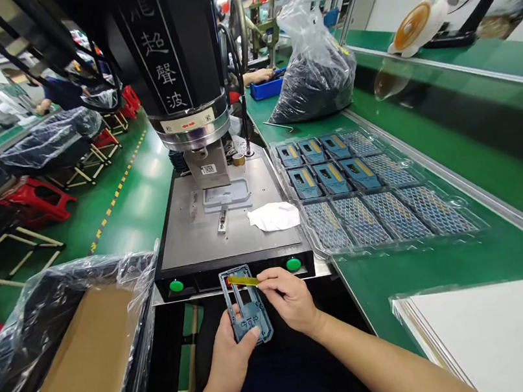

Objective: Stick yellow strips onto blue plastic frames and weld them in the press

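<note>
My left hand [234, 356] grips a grey-blue plastic frame [244, 303] from below, holding it upright in front of the machine's front edge. My right hand [291, 299] pinches a thin yellow strip [243, 281] and holds it against the top of that frame. Behind them stands an ultrasonic welding machine with a black column [170, 46], a metal horn [208, 165] and a grey base plate [199, 238] carrying a fixture [227, 196]. Two green buttons [177, 286] [293, 264] sit on its front.
A white cloth [274, 216] lies on the base plate. A clear blister tray [369, 190] of blue parts rests on the green bench at right, a bagged heap of dark parts [312, 77] behind it. White sheets [507, 329] lie near right; a plastic-lined box [64, 356] stands left. Other people work far left.
</note>
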